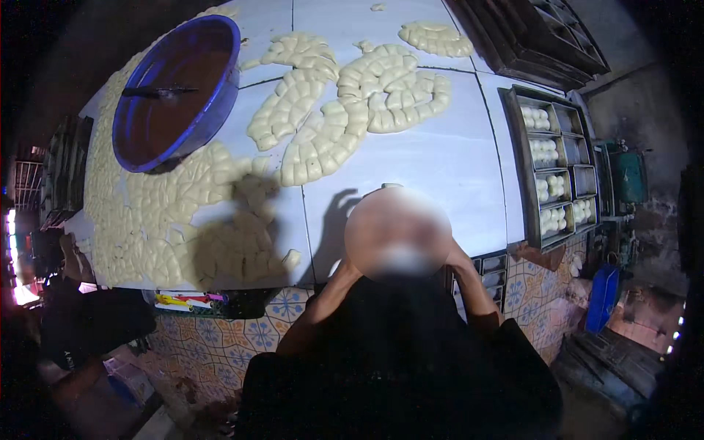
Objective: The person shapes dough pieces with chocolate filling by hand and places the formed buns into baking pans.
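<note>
Covering much of the worktop (440,169), shaped dough pieces (323,125) wait; few fill the tray (513,147); hands hidden, grip unclear.

Pale cream dough pieces (315,139) on a white worktop (433,161); a blue-rimmed basin (220,88) with brown contents; dark grey tray (513,147) holding cream dough; blue-and-orange floral tiles (220,337); a black-sleeved garment (396,367).

You stood in a small bakery: rows of raw dough pieces (323,139) covered the white worktop (440,161), with filled baking tins (550,172) along its right edge.
</note>
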The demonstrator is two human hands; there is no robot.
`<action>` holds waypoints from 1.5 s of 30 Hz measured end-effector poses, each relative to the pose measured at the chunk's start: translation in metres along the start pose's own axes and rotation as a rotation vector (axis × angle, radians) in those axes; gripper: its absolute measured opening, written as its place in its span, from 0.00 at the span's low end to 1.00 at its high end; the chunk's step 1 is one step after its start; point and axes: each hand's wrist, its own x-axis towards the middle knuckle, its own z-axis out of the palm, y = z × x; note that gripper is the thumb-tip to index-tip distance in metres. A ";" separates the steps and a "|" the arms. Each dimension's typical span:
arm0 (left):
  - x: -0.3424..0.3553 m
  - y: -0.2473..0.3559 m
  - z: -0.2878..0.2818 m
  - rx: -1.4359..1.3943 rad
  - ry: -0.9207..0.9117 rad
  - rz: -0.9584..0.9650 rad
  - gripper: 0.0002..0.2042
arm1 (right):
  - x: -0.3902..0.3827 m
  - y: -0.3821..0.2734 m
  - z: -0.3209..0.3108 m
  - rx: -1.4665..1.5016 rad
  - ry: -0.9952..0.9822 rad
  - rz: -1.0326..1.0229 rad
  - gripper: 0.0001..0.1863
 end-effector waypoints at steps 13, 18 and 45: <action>-0.039 0.024 -0.155 0.672 0.922 0.442 0.13 | 0.094 -0.036 0.034 -0.955 0.214 -0.604 0.18; -0.018 0.029 -0.163 1.255 0.751 0.174 0.30 | 0.216 -0.046 0.131 -1.104 -0.091 -0.724 0.19; -0.003 0.024 -0.027 0.008 0.435 0.370 0.20 | 0.068 -0.071 0.088 -0.300 0.274 -0.585 0.14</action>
